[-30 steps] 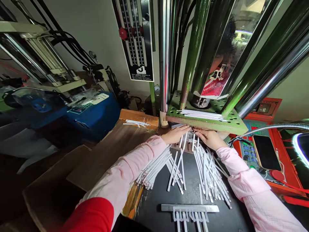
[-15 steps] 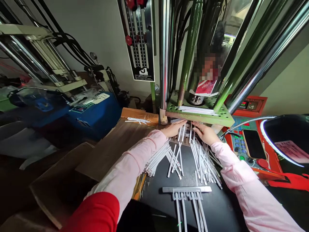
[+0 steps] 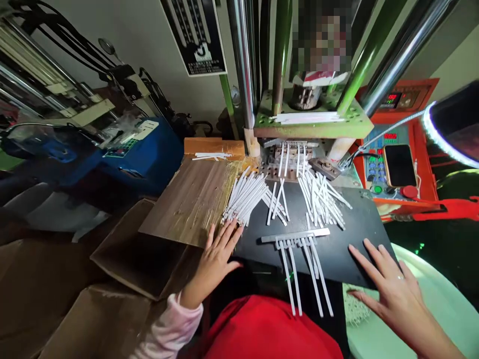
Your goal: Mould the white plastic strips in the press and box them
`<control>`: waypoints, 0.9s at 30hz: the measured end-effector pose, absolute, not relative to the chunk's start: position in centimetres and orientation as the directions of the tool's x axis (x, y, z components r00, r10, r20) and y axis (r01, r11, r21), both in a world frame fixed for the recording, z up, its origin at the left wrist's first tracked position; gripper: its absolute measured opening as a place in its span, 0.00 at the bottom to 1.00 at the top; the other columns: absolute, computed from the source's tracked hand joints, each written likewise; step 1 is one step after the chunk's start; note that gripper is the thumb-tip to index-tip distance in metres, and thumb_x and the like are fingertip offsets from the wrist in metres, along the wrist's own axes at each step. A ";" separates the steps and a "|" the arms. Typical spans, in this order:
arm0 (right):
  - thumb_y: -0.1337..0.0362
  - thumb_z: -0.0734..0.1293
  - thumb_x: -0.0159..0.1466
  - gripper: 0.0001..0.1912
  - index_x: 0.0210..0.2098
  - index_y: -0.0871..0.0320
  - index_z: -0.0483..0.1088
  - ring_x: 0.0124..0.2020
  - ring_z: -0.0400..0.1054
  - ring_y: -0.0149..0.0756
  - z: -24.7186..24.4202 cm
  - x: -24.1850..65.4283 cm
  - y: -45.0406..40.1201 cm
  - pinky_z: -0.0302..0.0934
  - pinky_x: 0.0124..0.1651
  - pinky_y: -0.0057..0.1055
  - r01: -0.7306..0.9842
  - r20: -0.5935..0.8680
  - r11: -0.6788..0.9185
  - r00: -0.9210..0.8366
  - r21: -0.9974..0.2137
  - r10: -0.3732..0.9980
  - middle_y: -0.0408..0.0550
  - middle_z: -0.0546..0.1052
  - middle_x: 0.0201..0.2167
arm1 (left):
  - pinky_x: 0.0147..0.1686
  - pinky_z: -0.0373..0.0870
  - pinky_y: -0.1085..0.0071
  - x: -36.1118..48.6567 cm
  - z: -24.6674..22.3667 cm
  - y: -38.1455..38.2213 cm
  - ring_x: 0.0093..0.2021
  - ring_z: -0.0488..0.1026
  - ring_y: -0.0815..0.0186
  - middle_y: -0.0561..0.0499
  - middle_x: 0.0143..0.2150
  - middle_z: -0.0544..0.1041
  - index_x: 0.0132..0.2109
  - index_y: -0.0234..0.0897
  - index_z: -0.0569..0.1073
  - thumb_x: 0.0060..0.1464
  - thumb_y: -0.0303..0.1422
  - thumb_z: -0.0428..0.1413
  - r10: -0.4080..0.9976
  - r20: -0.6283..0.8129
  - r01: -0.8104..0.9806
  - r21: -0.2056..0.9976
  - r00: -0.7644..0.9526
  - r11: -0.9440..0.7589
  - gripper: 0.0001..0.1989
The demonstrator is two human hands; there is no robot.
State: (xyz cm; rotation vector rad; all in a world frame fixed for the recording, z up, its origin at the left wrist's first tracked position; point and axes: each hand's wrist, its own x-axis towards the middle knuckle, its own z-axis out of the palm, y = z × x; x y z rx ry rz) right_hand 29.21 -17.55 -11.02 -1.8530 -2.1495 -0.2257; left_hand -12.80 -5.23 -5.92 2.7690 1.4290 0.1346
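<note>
My left hand is open, palm down with the fingers spread, and its fingertips rest by the lower edge of a brown wood-grain panel, just below a tight bundle of thin white plastic strips. My right hand is open too, holding nothing, its fingers spread at the lower right corner of a flat black rectangular surface, above a pale green plastic tub. On that black surface, between my hands, lies a white comb-shaped plastic piece with long strips hanging down from its bar. Behind it sits a loose, crisscrossed pile of white strips, and more strips stand in a brown metal mould plate under the green steel press platen, which carries a flat stack of white strips on top.
</note>
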 end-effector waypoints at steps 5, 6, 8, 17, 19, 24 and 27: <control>0.71 0.63 0.63 0.44 0.74 0.44 0.43 0.69 0.53 0.60 -10.9 27.0 -17.3 0.50 0.66 0.61 0.999 0.293 0.006 0.004 -0.033 0.956 0.53 0.54 0.72 | 0.73 0.39 0.49 -11.2 -8.0 -5.5 0.74 0.50 0.54 0.45 0.75 0.50 0.74 0.45 0.47 0.51 0.15 0.51 0.862 0.200 0.879 0.010 0.466 -0.477 0.47; 0.72 0.63 0.62 0.45 0.74 0.44 0.44 0.69 0.53 0.60 -10.8 27.0 -17.3 0.50 0.66 0.60 1.000 0.297 0.005 0.004 -0.030 0.955 0.53 0.55 0.72 | 0.73 0.39 0.49 -11.1 -8.1 -5.4 0.74 0.50 0.55 0.45 0.75 0.50 0.74 0.45 0.48 0.51 0.15 0.50 0.860 0.211 0.879 0.012 0.464 -0.477 0.47; 0.72 0.64 0.62 0.45 0.73 0.45 0.45 0.69 0.54 0.60 -10.8 27.1 -17.4 0.50 0.66 0.60 1.000 0.302 -0.003 0.011 -0.029 0.953 0.53 0.55 0.72 | 0.73 0.40 0.49 -11.2 -8.2 -5.3 0.74 0.50 0.55 0.46 0.75 0.51 0.74 0.44 0.49 0.51 0.15 0.49 0.858 0.222 0.878 0.017 0.463 -0.478 0.46; 0.71 0.64 0.61 0.41 0.71 0.48 0.53 0.68 0.56 0.60 -10.8 27.1 -17.4 0.51 0.66 0.60 0.999 0.312 -0.001 0.013 -0.039 0.950 0.55 0.58 0.70 | 0.73 0.40 0.48 -11.3 -8.2 -5.5 0.74 0.49 0.54 0.45 0.75 0.51 0.74 0.43 0.50 0.52 0.17 0.50 0.857 0.229 0.877 0.030 0.461 -0.480 0.44; 0.71 0.64 0.60 0.41 0.71 0.48 0.53 0.68 0.55 0.60 -10.7 27.1 -17.4 0.51 0.66 0.60 0.999 0.313 -0.004 0.018 -0.043 0.950 0.55 0.58 0.71 | 0.73 0.40 0.48 -11.3 -8.2 -5.5 0.74 0.49 0.54 0.45 0.75 0.51 0.74 0.44 0.49 0.51 0.16 0.50 0.855 0.234 0.876 0.034 0.462 -0.482 0.46; 0.71 0.65 0.61 0.42 0.72 0.47 0.51 0.69 0.54 0.60 -10.9 27.1 -17.4 0.50 0.66 0.60 0.999 0.313 0.000 0.013 -0.042 0.950 0.55 0.58 0.71 | 0.73 0.39 0.49 -11.3 -8.4 -5.5 0.74 0.50 0.54 0.45 0.75 0.51 0.74 0.44 0.49 0.51 0.16 0.50 0.854 0.238 0.875 0.029 0.463 -0.483 0.46; 0.71 0.64 0.61 0.40 0.71 0.49 0.53 0.69 0.54 0.59 -11.0 27.2 -17.4 0.49 0.66 0.60 0.999 0.310 -0.003 0.018 -0.049 0.950 0.55 0.58 0.71 | 0.73 0.39 0.50 -11.3 -8.2 -5.5 0.74 0.49 0.54 0.44 0.75 0.52 0.74 0.42 0.51 0.51 0.17 0.51 0.861 0.224 0.880 0.024 0.457 -0.474 0.44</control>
